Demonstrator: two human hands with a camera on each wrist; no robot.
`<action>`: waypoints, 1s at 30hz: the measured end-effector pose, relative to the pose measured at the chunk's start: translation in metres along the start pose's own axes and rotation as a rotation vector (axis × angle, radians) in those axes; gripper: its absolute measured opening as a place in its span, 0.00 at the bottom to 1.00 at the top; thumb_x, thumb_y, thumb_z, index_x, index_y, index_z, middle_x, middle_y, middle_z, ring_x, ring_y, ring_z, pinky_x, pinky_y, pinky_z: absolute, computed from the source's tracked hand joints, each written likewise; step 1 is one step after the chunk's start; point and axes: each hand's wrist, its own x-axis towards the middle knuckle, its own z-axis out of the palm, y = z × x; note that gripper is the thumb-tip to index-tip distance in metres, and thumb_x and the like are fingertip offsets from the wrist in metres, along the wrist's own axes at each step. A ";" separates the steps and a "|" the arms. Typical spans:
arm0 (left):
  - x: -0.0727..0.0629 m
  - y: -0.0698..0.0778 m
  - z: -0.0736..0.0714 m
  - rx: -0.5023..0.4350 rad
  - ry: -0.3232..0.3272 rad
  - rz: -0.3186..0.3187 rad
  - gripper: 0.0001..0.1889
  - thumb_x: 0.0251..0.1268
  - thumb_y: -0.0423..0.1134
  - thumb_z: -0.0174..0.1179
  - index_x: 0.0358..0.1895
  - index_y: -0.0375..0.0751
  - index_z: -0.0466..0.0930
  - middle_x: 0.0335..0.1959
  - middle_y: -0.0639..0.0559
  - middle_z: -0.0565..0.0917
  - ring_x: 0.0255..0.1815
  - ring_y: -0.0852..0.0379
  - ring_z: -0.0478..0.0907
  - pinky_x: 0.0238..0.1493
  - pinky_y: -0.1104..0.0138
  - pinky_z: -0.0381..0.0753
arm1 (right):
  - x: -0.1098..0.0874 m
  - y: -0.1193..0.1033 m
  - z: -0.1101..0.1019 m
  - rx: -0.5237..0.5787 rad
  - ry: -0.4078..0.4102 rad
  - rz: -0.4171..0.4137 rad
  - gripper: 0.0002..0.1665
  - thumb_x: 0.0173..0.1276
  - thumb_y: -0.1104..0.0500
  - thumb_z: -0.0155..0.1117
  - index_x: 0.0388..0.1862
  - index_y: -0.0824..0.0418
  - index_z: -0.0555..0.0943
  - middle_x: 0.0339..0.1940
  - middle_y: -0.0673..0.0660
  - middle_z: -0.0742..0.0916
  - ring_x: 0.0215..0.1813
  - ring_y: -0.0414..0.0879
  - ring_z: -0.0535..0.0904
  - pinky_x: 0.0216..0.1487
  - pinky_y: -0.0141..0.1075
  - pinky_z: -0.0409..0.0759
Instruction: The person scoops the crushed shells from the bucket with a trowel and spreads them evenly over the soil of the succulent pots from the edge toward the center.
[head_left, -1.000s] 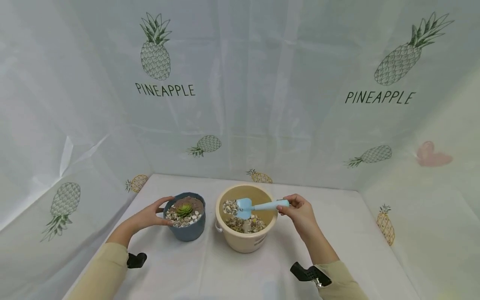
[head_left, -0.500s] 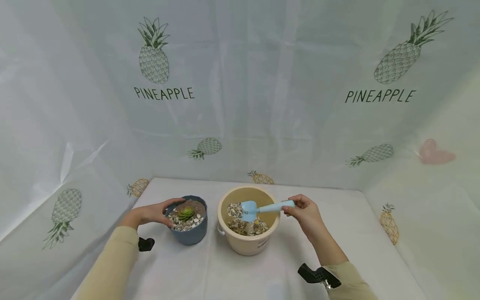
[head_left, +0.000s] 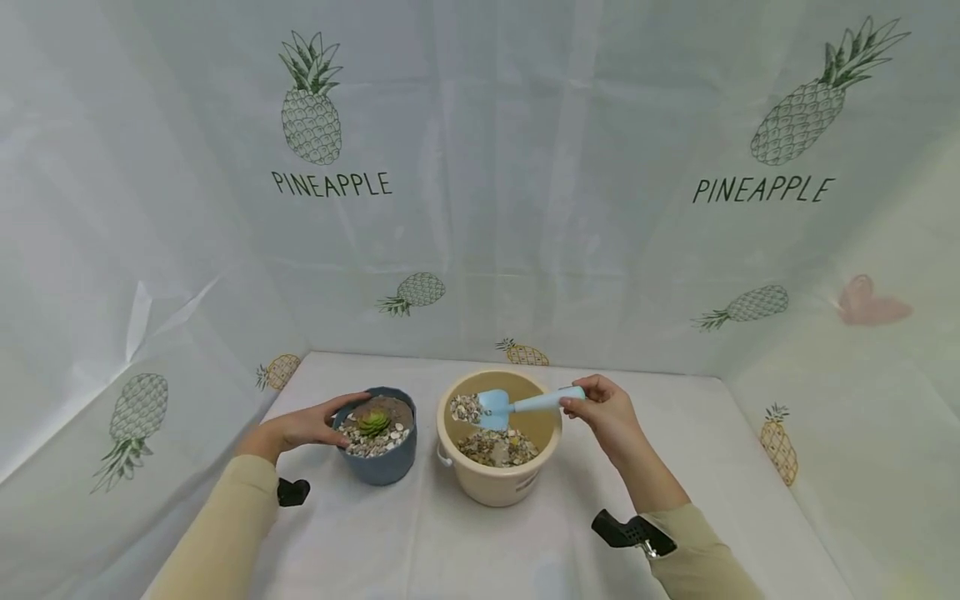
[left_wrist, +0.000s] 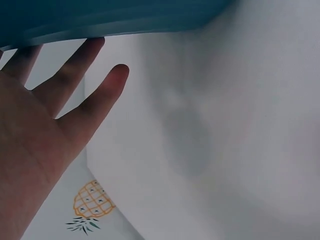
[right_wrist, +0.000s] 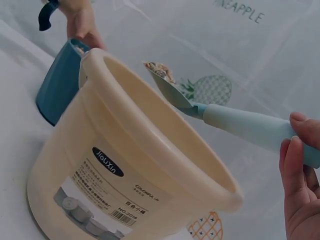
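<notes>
In the head view, my left hand [head_left: 303,427] holds the rim of a blue flowerpot [head_left: 384,468], thumb on the near side and fingers at the back. The left wrist view shows spread fingers [left_wrist: 65,82] touching the pot's wall, one finger apart from it. A green succulent [head_left: 372,422] grows in the pot among brown soil and pale pebbles. My right hand [head_left: 611,421] pinches the handle end of a light blue hand trowel [head_left: 528,405]. Its blade, loaded with pebbles [head_left: 467,408], is above a cream bucket [head_left: 487,483].
More pebbles [head_left: 498,447] cover the bottom of the bucket, which stands right beside the pot. Both are on a white-covered table [head_left: 360,542]. A pineapple-print curtain [head_left: 525,167] hangs behind and at both sides.
Over the last second my left hand has shifted slightly inward along the pot's rim. The loaded trowel moved a little right, then slightly back left and up, staying over the bucket.
</notes>
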 end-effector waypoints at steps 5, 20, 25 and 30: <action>-0.006 -0.005 0.002 -0.007 0.038 0.007 0.49 0.60 0.39 0.69 0.79 0.47 0.44 0.77 0.34 0.35 0.72 0.22 0.34 0.63 0.32 0.55 | 0.006 -0.004 0.000 -0.004 -0.019 0.000 0.14 0.60 0.73 0.68 0.43 0.68 0.76 0.34 0.55 0.83 0.33 0.45 0.82 0.39 0.34 0.82; -0.017 -0.012 0.023 -0.075 0.201 -0.032 0.51 0.59 0.39 0.70 0.79 0.48 0.43 0.76 0.30 0.37 0.68 0.21 0.54 0.59 0.39 0.67 | 0.016 -0.013 0.021 0.007 -0.069 -0.019 0.19 0.60 0.73 0.69 0.47 0.76 0.73 0.34 0.55 0.83 0.33 0.45 0.82 0.40 0.34 0.82; -0.018 -0.010 0.035 -0.113 0.259 -0.039 0.52 0.58 0.38 0.71 0.79 0.47 0.42 0.76 0.29 0.37 0.66 0.21 0.57 0.59 0.38 0.67 | 0.014 -0.011 0.037 0.034 -0.078 0.009 0.16 0.61 0.75 0.67 0.46 0.72 0.74 0.34 0.56 0.82 0.31 0.45 0.82 0.38 0.34 0.82; -0.020 -0.008 0.048 -0.124 0.337 -0.060 0.53 0.57 0.40 0.72 0.79 0.47 0.43 0.76 0.29 0.39 0.64 0.22 0.61 0.57 0.39 0.69 | 0.013 -0.009 0.056 0.045 -0.100 0.014 0.16 0.60 0.75 0.67 0.46 0.72 0.74 0.33 0.55 0.82 0.31 0.45 0.83 0.37 0.33 0.82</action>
